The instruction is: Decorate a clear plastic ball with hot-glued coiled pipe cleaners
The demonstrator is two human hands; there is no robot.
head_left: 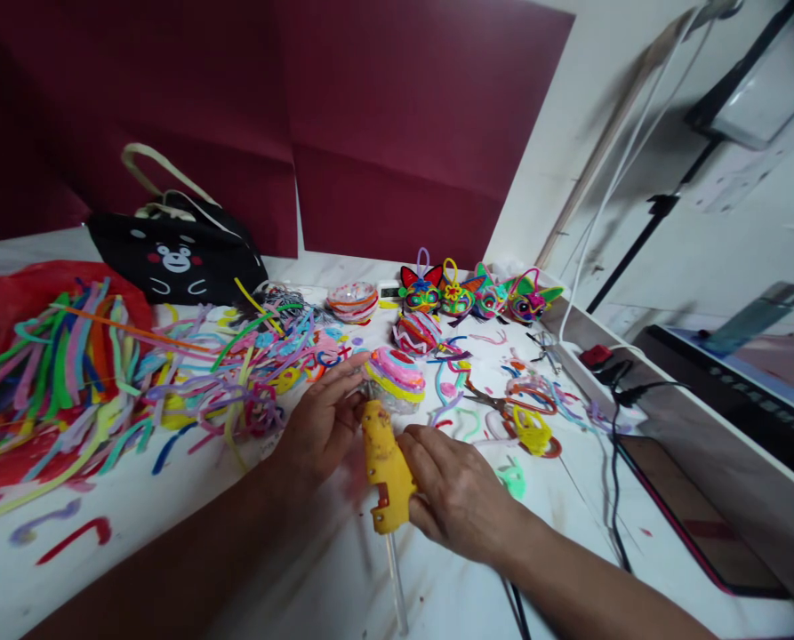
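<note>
My right hand (456, 489) is closed around a yellow hot glue gun (388, 467), with a clear glue stick (397, 582) poking out of its back end. The gun's nozzle points away from me, close to a clear half-ball (397, 378) partly covered in pink, yellow and red pipe cleaner strips. My left hand (326, 413) grips this half-ball at its left edge, thumb and fingers bent against it. Just beyond it sits a striped half-ball (416, 332), and farther back a clear bowl-like half-ball (352, 302) with orange and red bands.
Cut pipe cleaners (203, 356) cover the left side, beside a red bag (136, 307) and a black bag (183, 253). Several cat-faced ornaments (456, 298) line the back. Orange-handled scissors (503, 404), a phone (703, 524) and a power strip (600, 382) lie right.
</note>
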